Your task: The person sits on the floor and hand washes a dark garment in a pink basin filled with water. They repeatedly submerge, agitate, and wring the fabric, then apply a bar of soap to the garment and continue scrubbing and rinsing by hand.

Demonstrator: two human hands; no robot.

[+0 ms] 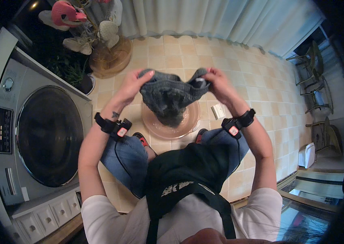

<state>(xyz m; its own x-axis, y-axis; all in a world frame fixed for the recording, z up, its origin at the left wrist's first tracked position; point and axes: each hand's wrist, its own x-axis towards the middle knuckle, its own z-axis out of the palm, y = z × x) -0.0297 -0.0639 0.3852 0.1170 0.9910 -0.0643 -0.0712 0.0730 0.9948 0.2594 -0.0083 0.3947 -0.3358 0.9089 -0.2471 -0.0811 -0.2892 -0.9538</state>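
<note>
A dark grey knitted garment (169,91) is stretched between my two hands, its ribbed edge uppermost. My left hand (137,82) grips one end of that edge, thumb on top. The other end, folded over with a small pale patch like a label, is pinched in my right hand (216,80). Below hangs the bunched lower part of the cloth, over a round pinkish plastic basin (191,122) on the floor. Some water with bubbles shows in the basin; the garment hides much of its inside. Whether the cloth touches the water I cannot tell.
A pale block, perhaps soap (218,111), lies on the tiled floor (257,91) right of the basin. At left stands a front-loading washing machine (50,134). Shoes hang on a rack (111,58) beside a potted plant (85,82). Curtains (190,18) close off the far side; folding chairs (315,94) stand right.
</note>
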